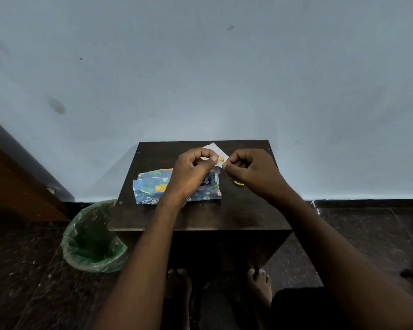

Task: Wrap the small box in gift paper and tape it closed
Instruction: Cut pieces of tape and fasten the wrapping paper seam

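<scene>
Pale blue wall behind a small dark table [236,210]. Gift paper [150,186], blue with animal print, lies folded on the tabletop; whether the box sits inside it cannot be told. Left hand [191,167] and right hand [250,170] hover above it, fingers curled, both pinching one white paper flap [216,150]. Small yellow piece [238,183] beside right hand. Green-lined bin [93,239] on floor at left.

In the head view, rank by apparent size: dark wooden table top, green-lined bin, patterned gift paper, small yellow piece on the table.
1. Table top
2. Green-lined bin, though nearer the camera, so unsure
3. Gift paper, partly hidden by the left hand
4. Yellow piece
</scene>
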Demonstrator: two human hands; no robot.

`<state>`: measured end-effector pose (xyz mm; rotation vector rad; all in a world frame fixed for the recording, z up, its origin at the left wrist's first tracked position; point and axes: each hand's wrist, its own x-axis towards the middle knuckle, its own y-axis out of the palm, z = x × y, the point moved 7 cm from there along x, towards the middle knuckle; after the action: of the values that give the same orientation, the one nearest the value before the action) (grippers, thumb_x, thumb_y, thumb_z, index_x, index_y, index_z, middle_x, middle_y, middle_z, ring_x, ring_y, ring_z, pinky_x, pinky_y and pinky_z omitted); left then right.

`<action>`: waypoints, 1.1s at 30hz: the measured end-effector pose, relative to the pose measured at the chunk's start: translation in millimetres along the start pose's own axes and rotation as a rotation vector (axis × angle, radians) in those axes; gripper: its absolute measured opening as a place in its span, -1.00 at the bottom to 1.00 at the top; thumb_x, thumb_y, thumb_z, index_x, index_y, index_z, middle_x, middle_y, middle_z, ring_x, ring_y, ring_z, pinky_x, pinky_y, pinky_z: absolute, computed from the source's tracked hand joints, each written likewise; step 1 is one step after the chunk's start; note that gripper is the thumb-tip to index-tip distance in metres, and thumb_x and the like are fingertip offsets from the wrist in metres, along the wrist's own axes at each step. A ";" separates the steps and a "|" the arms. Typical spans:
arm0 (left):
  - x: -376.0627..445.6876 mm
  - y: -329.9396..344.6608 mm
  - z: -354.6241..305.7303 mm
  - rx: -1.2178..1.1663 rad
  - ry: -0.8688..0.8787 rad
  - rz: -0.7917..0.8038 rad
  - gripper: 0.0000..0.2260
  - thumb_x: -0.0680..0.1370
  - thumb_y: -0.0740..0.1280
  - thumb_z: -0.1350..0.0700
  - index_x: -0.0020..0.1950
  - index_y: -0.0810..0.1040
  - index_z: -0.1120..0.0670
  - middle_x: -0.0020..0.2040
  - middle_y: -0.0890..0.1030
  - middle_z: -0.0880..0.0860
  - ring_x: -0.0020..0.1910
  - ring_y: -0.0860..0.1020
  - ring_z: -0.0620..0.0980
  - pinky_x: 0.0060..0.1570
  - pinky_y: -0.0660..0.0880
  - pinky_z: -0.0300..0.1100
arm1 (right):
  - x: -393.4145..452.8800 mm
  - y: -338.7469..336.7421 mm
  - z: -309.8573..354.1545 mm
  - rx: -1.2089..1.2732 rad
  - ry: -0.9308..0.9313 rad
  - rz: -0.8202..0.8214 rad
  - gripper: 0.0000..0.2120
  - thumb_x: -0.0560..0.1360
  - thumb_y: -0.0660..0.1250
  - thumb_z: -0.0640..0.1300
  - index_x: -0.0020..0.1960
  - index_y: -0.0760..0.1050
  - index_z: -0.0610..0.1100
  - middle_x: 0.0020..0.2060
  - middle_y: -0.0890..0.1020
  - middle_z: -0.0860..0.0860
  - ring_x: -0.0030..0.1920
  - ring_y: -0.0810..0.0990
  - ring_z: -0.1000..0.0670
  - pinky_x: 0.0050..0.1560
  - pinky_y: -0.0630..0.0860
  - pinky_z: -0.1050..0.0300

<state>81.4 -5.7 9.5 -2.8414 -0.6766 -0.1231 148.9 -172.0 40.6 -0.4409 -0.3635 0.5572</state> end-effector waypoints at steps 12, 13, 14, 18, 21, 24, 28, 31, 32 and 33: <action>-5.8 19.2 -1.7 0.275 0.051 -0.083 -0.86 0.68 0.32 0.14 -0.06 0.55 -0.04 -0.26 0.69 -0.16 -0.31 0.56 -0.15 -0.20 0.47 -0.09 | -2.3 6.3 -4.5 0.078 0.181 -0.016 -0.85 0.47 0.49 -0.16 0.03 0.60 -0.07 -0.38 0.68 -0.03 -0.48 0.59 0.00 -0.46 0.56 0.07; -5.5 18.1 -2.8 0.292 0.060 -0.084 -0.87 0.68 0.32 0.14 -0.05 0.54 -0.04 -0.30 0.66 -0.15 -0.37 0.51 -0.15 -0.23 0.43 -0.10 | -2.7 6.7 -2.7 0.104 0.174 -0.014 -0.91 0.49 0.46 -0.20 -0.01 0.63 -0.10 -0.39 0.68 -0.03 -0.49 0.58 0.02 -0.46 0.54 0.08; -5.5 16.7 -4.7 0.311 0.074 -0.081 -0.88 0.68 0.32 0.13 -0.04 0.54 -0.05 -0.32 0.65 -0.13 -0.41 0.48 -0.15 -0.26 0.40 -0.10 | -3.0 6.5 -1.8 0.125 0.168 -0.021 -0.97 0.50 0.44 -0.22 -0.07 0.65 -0.13 -0.39 0.69 -0.05 -0.49 0.58 0.02 -0.44 0.53 0.09; -6.1 16.3 -13.9 0.341 0.135 -0.027 -0.94 0.69 0.31 0.11 0.04 0.54 -0.03 -0.22 0.70 -0.10 -0.46 0.44 -0.12 -0.32 0.34 -0.14 | -1.5 8.5 -7.5 0.232 0.185 -0.061 -0.88 0.53 0.47 -0.17 -0.15 0.65 -0.18 -0.34 0.71 -0.11 -0.36 0.71 -0.10 -0.42 0.48 0.15; -6.9 15.0 -17.1 0.325 0.159 -0.022 -0.94 0.71 0.30 0.10 0.08 0.55 -0.04 -0.17 0.71 -0.11 -0.43 0.47 -0.17 -0.31 0.32 -0.18 | -0.1 10.1 -8.6 0.269 0.174 -0.074 -0.87 0.53 0.48 -0.17 -0.17 0.64 -0.19 -0.35 0.70 -0.11 -0.37 0.67 -0.07 -0.40 0.46 0.18; -7.4 14.3 -13.9 0.209 0.128 -0.005 -0.90 0.70 0.33 0.11 0.17 0.58 -0.05 -0.27 0.67 -0.08 -0.38 0.52 -0.14 -0.24 0.42 -0.17 | 1.5 8.7 -7.9 0.243 0.132 -0.127 -0.88 0.51 0.48 -0.16 -0.21 0.66 -0.10 -0.38 0.67 -0.01 -0.36 0.59 0.06 -0.32 0.48 0.14; -5.7 13.8 -8.7 -0.012 0.036 0.067 -0.73 0.63 0.41 0.03 0.34 0.59 -0.06 -0.22 0.72 0.14 -0.19 0.64 0.09 -0.05 0.58 0.03 | 1.5 6.7 -4.1 0.252 0.100 -0.160 -0.87 0.52 0.49 -0.19 -0.20 0.65 -0.08 -0.38 0.65 0.06 -0.34 0.57 0.12 -0.28 0.48 0.17; -6.0 13.7 -8.5 -0.153 -0.013 0.086 -0.84 0.64 0.44 0.17 0.21 0.72 0.12 -0.03 0.78 0.14 0.01 0.75 0.06 0.15 0.63 -0.04 | 1.8 7.2 -1.6 0.282 0.082 -0.164 -0.88 0.53 0.48 -0.24 -0.18 0.66 -0.11 -0.38 0.66 0.10 -0.36 0.57 0.18 -0.31 0.46 0.29; -6.2 13.3 -8.2 -0.184 -0.034 0.073 -0.85 0.64 0.45 0.22 0.18 0.73 0.17 -0.02 0.78 0.16 -0.01 0.74 0.02 0.13 0.63 -0.10 | 2.1 7.6 -1.3 0.281 0.073 -0.166 -0.88 0.53 0.47 -0.25 -0.17 0.67 -0.11 -0.36 0.68 0.09 -0.34 0.59 0.17 -0.30 0.46 0.30; -6.9 13.4 -7.4 -0.215 -0.057 0.060 -0.85 0.62 0.46 0.25 0.17 0.74 0.21 -0.02 0.78 0.17 -0.03 0.74 0.00 0.10 0.63 -0.15 | 2.2 8.1 -1.3 0.275 0.066 -0.168 -0.89 0.53 0.47 -0.25 -0.16 0.67 -0.11 -0.34 0.70 0.07 -0.33 0.61 0.16 -0.29 0.47 0.30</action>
<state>81.1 -22.0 13.2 -3.0785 -0.6235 -0.1111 147.8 -165.0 35.9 -0.1612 -0.2529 0.4204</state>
